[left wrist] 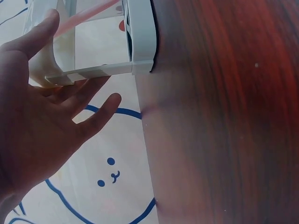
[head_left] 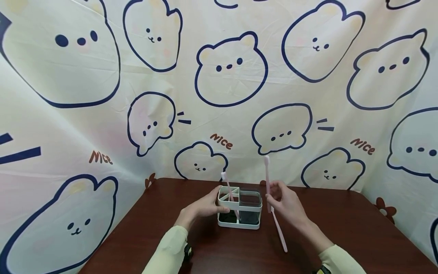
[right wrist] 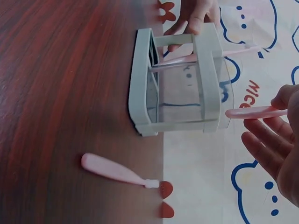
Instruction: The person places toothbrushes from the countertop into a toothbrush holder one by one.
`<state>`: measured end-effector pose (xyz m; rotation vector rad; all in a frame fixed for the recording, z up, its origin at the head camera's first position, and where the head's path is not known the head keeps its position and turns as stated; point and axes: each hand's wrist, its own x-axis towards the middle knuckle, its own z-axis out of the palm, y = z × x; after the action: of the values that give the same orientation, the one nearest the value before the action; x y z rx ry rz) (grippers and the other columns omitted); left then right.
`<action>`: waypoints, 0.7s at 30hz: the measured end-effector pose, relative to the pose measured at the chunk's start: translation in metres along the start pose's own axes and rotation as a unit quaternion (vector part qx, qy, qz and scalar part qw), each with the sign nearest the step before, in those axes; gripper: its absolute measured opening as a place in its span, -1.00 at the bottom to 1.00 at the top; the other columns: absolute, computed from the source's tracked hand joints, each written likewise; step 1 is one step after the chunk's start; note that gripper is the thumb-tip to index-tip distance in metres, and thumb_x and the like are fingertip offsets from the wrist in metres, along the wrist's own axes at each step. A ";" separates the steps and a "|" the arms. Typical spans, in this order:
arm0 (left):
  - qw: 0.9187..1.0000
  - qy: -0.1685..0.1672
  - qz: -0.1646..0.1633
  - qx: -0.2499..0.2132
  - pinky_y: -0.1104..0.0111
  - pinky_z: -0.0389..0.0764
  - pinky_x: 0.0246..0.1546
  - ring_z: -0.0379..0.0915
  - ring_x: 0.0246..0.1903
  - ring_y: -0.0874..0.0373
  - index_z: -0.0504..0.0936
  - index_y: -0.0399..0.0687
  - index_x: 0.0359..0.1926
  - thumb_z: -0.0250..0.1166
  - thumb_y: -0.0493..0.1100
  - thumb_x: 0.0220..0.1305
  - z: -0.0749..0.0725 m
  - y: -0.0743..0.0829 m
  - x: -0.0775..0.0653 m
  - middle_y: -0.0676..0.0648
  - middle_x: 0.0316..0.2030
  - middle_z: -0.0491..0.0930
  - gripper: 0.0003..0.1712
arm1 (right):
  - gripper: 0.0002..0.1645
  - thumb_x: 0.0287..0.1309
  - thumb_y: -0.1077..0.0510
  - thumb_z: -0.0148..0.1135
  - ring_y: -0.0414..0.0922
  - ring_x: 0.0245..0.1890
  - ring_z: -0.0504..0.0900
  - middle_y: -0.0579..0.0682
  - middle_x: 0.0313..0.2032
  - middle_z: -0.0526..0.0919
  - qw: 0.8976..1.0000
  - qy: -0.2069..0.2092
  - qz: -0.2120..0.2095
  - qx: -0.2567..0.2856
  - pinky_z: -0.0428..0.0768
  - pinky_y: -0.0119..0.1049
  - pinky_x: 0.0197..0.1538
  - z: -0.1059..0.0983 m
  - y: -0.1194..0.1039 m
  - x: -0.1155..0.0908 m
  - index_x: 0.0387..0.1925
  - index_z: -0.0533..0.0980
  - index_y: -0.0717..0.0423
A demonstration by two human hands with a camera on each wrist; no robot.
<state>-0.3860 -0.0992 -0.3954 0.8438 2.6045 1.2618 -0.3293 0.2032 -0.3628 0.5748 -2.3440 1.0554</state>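
Note:
A toothbrush holder [head_left: 239, 225] with a pale frame stands on the table; its left side has divided slots, its right side a clear cup [head_left: 249, 217]. My left hand [head_left: 203, 205] grips the upper frame from the left, thumb in front. One pink toothbrush [head_left: 230, 188] leans in the slotted side, bristles up. Just right of the holder, my right hand [head_left: 287, 199] pinches a second pink toothbrush [head_left: 267, 173] upright, head up. Its handle end shows near the holder's top edge in the right wrist view. A third pink toothbrush [right wrist: 112, 170] lies on the table below that hand.
The dark reddish-brown wooden table [head_left: 219, 255] reaches back to a pale cloth [head_left: 232, 125] printed with cartoon bears, which hangs behind and along both sides. Pale sleeves [head_left: 167, 247] cover both forearms, with a dark band at each wrist.

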 end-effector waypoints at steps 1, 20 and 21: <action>1.000 0.000 0.001 0.001 -0.11 0.31 0.32 0.36 0.09 0.06 0.20 0.02 0.28 0.42 0.00 0.21 0.000 0.000 0.000 -0.11 0.18 0.42 -0.25 | -0.65 0.20 0.27 0.33 -0.27 -0.46 0.59 -0.06 -0.34 0.65 1.000 0.000 -0.002 0.001 0.61 -0.42 -0.36 0.001 -0.001 0.001 -0.01 0.45 0.08; 1.000 0.002 0.003 0.005 -0.13 0.29 0.33 0.36 0.11 0.06 0.21 0.07 0.26 0.42 0.04 0.20 0.001 -0.001 0.000 -0.14 0.20 0.42 -0.26 | -0.75 0.25 0.18 0.31 -0.23 -0.45 0.62 -0.02 -0.30 0.69 1.000 -0.004 -0.011 0.026 0.61 -0.40 -0.37 0.010 -0.027 0.021 -0.06 0.49 0.07; 1.000 0.002 0.003 0.006 -0.12 0.29 0.33 0.35 0.11 0.06 0.21 0.06 0.27 0.42 0.04 0.21 0.001 -0.001 0.000 -0.14 0.20 0.42 -0.26 | -0.74 0.25 0.19 0.32 -0.22 -0.44 0.62 -0.01 -0.30 0.69 1.000 -0.004 -0.012 0.028 0.62 -0.40 -0.37 0.011 -0.029 0.022 -0.06 0.49 0.08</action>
<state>-0.3866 -0.0994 -0.3969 0.8516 2.6167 1.2515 -0.3334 0.1735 -0.3402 0.6263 -2.3149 1.1136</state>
